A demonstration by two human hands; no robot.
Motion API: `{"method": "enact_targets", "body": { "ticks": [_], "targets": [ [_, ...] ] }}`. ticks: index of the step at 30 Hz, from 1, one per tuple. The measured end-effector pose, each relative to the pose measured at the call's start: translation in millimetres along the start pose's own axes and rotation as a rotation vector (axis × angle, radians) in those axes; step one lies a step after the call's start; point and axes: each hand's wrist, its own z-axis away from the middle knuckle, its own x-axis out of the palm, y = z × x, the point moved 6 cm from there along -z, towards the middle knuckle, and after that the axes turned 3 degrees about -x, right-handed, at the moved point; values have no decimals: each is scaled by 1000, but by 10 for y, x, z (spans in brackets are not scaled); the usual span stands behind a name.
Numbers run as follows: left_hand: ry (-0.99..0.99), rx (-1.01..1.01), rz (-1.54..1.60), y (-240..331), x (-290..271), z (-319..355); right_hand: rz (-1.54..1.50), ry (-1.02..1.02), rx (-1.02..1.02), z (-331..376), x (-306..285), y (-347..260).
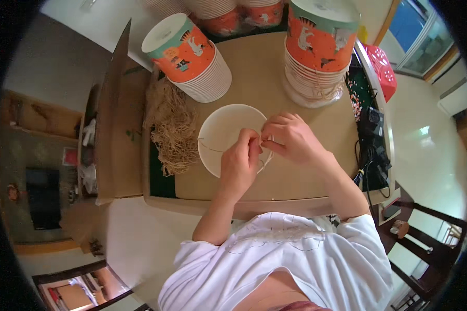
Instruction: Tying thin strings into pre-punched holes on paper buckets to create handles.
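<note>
A round white paper bucket [218,120] stands mouth up in front of me on the table. My left hand [239,161] is over its near right part, thumb and forefinger pinched together. Close beside it, at the bucket's right rim, my right hand [291,139] is also closed in a pinch. Both sets of fingertips meet around a thin tan cord [213,148], which trails across the bucket's inside and loops below the fingers. The exact end they grip is hidden. To the left lies a loose bundle of tan twine cords [174,132].
Upside-down stacks of orange and green printed buckets stand at the far left [192,57] and far right [321,41]; more wrapped buckets [225,18] are behind. Black adapters with cables [372,124] lie at the right edge, a red plastic basket [383,72] beyond. Cardboard [120,135] rises at left.
</note>
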Motion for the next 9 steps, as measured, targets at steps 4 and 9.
{"method": "enact_targets", "body": {
  "ticks": [4, 9],
  "targets": [
    [4, -84, 121, -47, -118, 33, -12, -39, -53, -95, -22, -35],
    [-425, 73, -98, -152, -162, 58, -197, -123, 329, -117, 29, 128]
  ]
}}
